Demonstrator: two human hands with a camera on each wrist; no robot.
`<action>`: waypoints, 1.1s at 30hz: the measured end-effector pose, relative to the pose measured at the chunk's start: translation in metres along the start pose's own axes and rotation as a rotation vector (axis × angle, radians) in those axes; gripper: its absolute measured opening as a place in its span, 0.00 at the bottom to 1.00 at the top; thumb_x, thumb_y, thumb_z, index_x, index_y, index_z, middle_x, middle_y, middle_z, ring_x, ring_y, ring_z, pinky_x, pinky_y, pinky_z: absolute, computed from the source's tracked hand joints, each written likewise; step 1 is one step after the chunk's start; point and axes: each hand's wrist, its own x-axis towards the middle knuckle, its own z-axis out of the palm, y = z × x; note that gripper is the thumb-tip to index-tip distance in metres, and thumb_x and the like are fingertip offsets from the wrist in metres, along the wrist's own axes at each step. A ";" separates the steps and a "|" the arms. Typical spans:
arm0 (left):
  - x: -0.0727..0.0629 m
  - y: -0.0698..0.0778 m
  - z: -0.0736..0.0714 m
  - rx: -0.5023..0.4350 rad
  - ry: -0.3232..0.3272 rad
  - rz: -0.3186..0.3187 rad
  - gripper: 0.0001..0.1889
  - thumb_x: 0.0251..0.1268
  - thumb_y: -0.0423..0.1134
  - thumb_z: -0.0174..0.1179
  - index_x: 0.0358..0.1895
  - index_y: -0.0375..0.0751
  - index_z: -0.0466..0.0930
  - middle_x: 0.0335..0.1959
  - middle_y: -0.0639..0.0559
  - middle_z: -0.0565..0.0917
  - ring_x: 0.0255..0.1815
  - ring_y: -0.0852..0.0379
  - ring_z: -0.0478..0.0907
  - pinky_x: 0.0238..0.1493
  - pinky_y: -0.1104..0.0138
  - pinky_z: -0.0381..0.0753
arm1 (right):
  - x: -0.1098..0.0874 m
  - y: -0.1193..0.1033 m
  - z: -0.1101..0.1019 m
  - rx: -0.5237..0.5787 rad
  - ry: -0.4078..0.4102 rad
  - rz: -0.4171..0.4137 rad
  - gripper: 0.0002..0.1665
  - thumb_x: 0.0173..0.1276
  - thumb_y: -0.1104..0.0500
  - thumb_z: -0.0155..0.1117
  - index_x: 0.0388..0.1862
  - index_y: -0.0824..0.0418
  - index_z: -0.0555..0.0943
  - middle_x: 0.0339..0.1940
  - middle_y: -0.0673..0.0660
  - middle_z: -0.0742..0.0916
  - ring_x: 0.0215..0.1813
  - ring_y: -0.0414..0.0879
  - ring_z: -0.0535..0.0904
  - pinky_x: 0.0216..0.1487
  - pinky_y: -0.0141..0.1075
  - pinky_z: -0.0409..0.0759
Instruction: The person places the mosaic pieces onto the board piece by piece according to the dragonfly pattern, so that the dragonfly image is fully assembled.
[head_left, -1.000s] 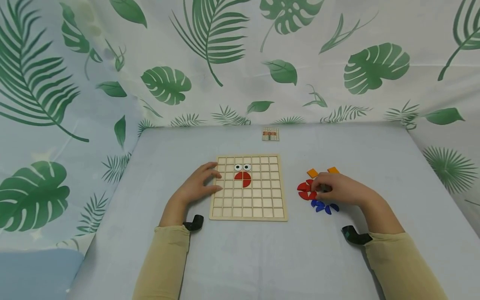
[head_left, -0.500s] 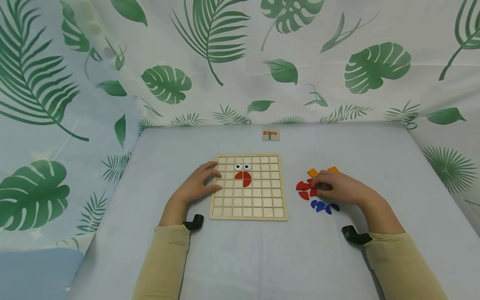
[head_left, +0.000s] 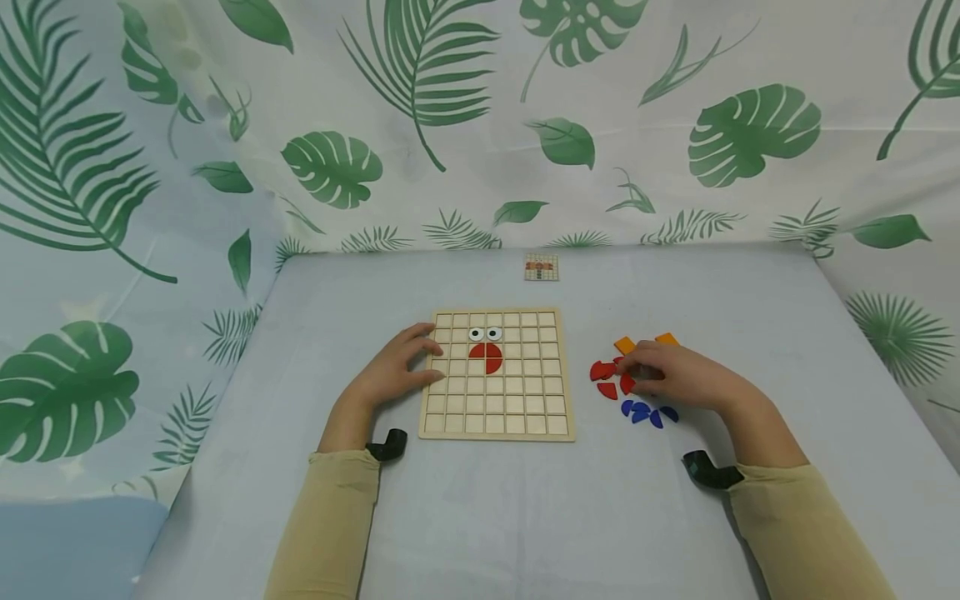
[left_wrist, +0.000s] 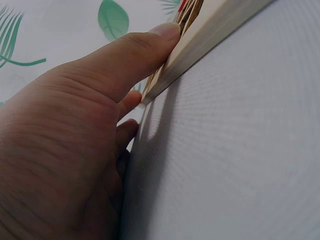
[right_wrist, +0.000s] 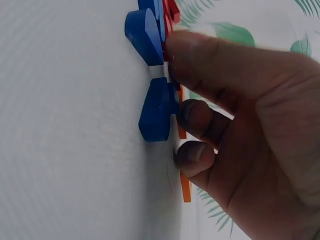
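A square wooden grid board (head_left: pixel 497 408) lies on the table, bearing two round eye pieces (head_left: pixel 485 334) and several red quarter-circle pieces (head_left: pixel 492 365). My left hand (head_left: pixel 397 367) rests at its left edge; in the left wrist view the thumb (left_wrist: pixel 162 35) touches the rim. To the board's right, my right hand (head_left: pixel 678 375) has its fingertips among loose red quarter-circle pieces (head_left: pixel 607 391), partly covering them. In the right wrist view its thumb (right_wrist: pixel 192 55) overlaps the red, and I cannot tell whether a piece is pinched. Blue petal-shaped pieces (right_wrist: pixel 156 112) lie beside these fingers.
Orange square pieces (head_left: pixel 625 345) lie just beyond the red pile, one partly behind the right hand. A small card with a grid picture (head_left: pixel 542 267) lies near the table's back edge. Leaf-print cloth (head_left: pixel 480 183) hangs behind and at both sides.
The loose red pieces have shifted left and spread apart under my right fingertips, which moved slightly left. My left hand and the board stay in place.
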 end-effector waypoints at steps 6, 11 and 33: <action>-0.001 0.000 -0.001 0.001 -0.001 -0.007 0.18 0.61 0.51 0.69 0.51 0.53 0.77 0.78 0.51 0.60 0.80 0.46 0.52 0.79 0.49 0.56 | 0.003 -0.001 0.000 -0.002 0.017 0.035 0.21 0.57 0.45 0.76 0.46 0.48 0.80 0.40 0.46 0.81 0.43 0.43 0.75 0.44 0.35 0.80; -0.001 0.000 -0.002 0.000 0.004 0.001 0.18 0.61 0.51 0.68 0.51 0.54 0.77 0.78 0.51 0.60 0.80 0.45 0.53 0.78 0.48 0.57 | 0.006 -0.002 0.002 -0.037 0.025 0.022 0.18 0.57 0.46 0.76 0.43 0.48 0.81 0.36 0.45 0.79 0.40 0.42 0.74 0.40 0.33 0.78; -0.002 0.006 -0.002 -0.024 -0.005 -0.020 0.18 0.61 0.51 0.69 0.51 0.53 0.77 0.78 0.52 0.59 0.81 0.46 0.52 0.79 0.49 0.56 | 0.007 -0.022 -0.008 -0.020 0.058 -0.073 0.13 0.61 0.55 0.72 0.44 0.48 0.80 0.37 0.45 0.79 0.38 0.42 0.76 0.37 0.31 0.79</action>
